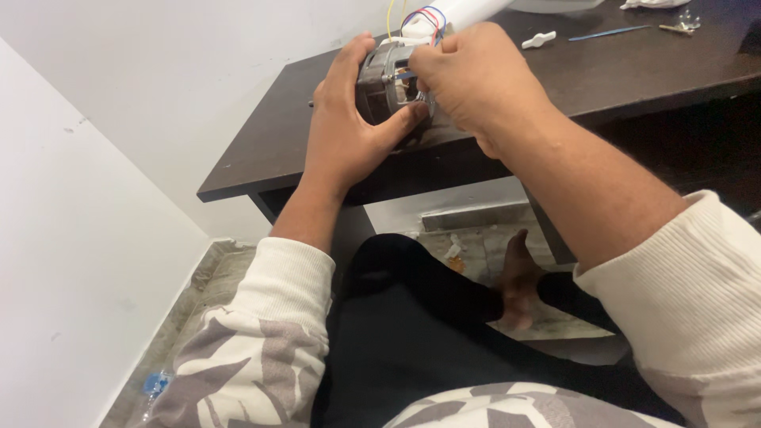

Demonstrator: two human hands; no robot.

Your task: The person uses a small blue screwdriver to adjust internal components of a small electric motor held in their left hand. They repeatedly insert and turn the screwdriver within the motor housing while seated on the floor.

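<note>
Both sleeves cropped, left hand (345, 131) and right hand (476, 83) clamped on half-hidden motor (386, 79)

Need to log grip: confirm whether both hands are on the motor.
Yes, the left hand wraps the grey motor and the right hand grips its other side.

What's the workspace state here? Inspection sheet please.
Surface: dark wooden table, motor at its front edge.
Job's things: small grey electric motor, gripped on both sides.
Clutter: white plastic piece, blue strip, small metal parts at the far edge.
Grippers: left hand wraps the motor; right hand pinches at its top face.
Cables: yellow, red and blue wires rising from the motor.
Surroundings: white wall, stone floor.
</note>
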